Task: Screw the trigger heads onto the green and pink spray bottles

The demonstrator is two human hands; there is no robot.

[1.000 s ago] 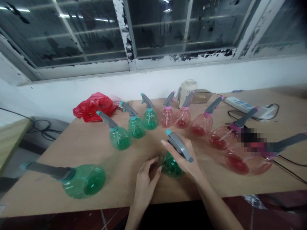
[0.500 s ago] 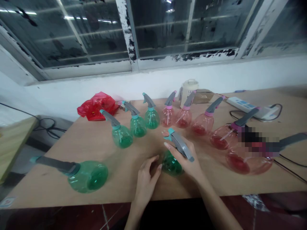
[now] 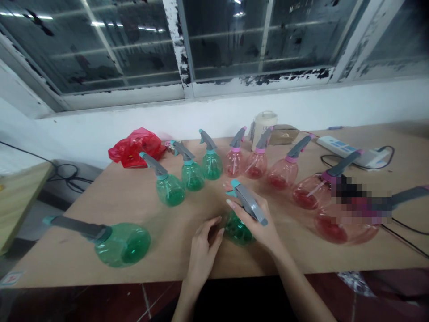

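My right hand (image 3: 270, 235) is closed round the neck of a green spray bottle (image 3: 239, 231) with a grey and turquoise trigger head. This bottle stands on the table close in front of me, and my palm hides its neck. Just left of it rests my left hand (image 3: 202, 248), fingers curved and thumb apart, with nothing held; the fingertips are close to the bottle's side, and whether they touch it I cannot tell. Another green spray bottle (image 3: 122, 246) is at the near left. Green spray bottles (image 3: 170, 191) and pink spray bottles (image 3: 283, 173) form an arc beyond my hands.
A red plastic bag (image 3: 137, 147) lies at the back left. Against the wall stand a pale canister (image 3: 264, 125) and a brown cardboard piece (image 3: 284, 135). A white power strip (image 3: 348, 150) with black cables lies at the back right. The wooden table's (image 3: 174, 273) front edge runs close to my body.
Almost nothing differs. The right hand and the bottle's trigger head appear shifted very slightly left, along with a small shift of the whole view.
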